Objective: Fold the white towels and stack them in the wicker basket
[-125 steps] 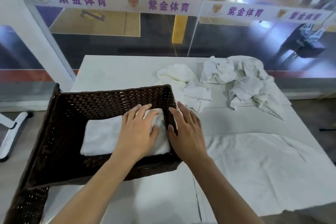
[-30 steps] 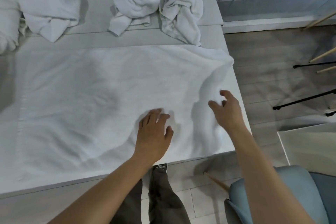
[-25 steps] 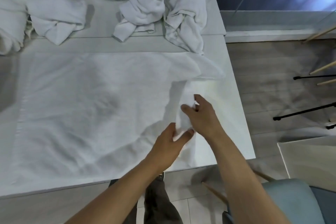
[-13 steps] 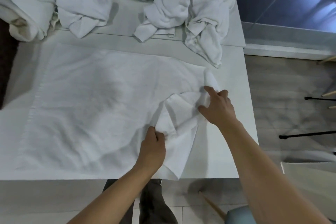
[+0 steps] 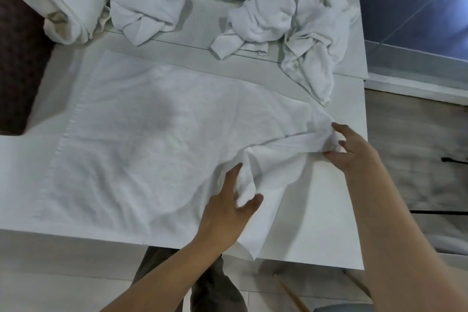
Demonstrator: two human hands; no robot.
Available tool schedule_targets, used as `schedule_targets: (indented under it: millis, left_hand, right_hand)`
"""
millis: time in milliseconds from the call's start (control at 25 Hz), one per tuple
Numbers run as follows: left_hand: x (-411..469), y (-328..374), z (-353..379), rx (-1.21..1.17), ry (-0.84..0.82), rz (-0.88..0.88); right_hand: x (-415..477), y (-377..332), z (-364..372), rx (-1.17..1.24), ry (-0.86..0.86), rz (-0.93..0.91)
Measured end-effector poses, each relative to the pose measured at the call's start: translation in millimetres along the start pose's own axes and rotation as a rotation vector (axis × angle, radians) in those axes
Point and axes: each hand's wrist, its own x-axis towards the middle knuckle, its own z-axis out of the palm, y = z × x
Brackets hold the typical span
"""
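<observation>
A large white towel (image 5: 152, 139) lies spread flat over the white table, its right end bunched and lifted. My left hand (image 5: 228, 210) pinches a raised fold of that end near the table's front edge. My right hand (image 5: 352, 149) grips the towel's far right corner, pulled into a taut ridge between the two hands. A loose corner hangs over the front edge. The dark wicker basket (image 5: 17, 63) shows only as a strip at the left border.
Several crumpled white towels (image 5: 266, 12) are heaped along the back of the table (image 5: 329, 223), and another bundle (image 5: 68, 7) lies next to the basket. The table ends at the right, with wooden floor and black stand legs (image 5: 453, 159) beyond.
Both hands took hold of the towel's right end and lifted it. The right hand has drawn its corner out to the right, stretching the fold. The view has shifted left, showing the basket.
</observation>
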Motion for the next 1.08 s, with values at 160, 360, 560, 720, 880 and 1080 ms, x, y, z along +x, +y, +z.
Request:
schedule_targets:
  millis: [160, 360, 560, 720, 880, 1080]
  left_hand:
    - [-6.7, -2.4, -10.5, -0.045, 0.070, 0.059]
    - [-32.8, -0.4, -41.3, -0.330, 0.416, 0.069]
    - [-42.4, -35.8, -105.9, -0.519, 0.719, -0.043]
    - [-53.3, -71.8, -161.6, -0.515, 0.814, -0.114]
    - [-59.9, -102.4, -194.8, -0.604, 0.894, -0.156]
    - [-59.4, -136.7, -216.6, -0.591, 0.927, -0.215]
  right_hand:
    - [9.2, -3.0, 15.2, -0.090, 0.043, -0.150]
    - [-37.8, -21.5, 103.4, -0.195, -0.081, -0.551]
    - [-71.6, 22.8, 231.9, -0.226, -0.386, -0.569]
    - [-92.7, 80.0, 311.1, -0.299, -0.443, -0.594]
    - [-108.1, 126.1, 364.0, -0.439, -0.433, -0.682]
    - [-126.4, 172.4, 411.4, -0.551, -0.487, -0.780]
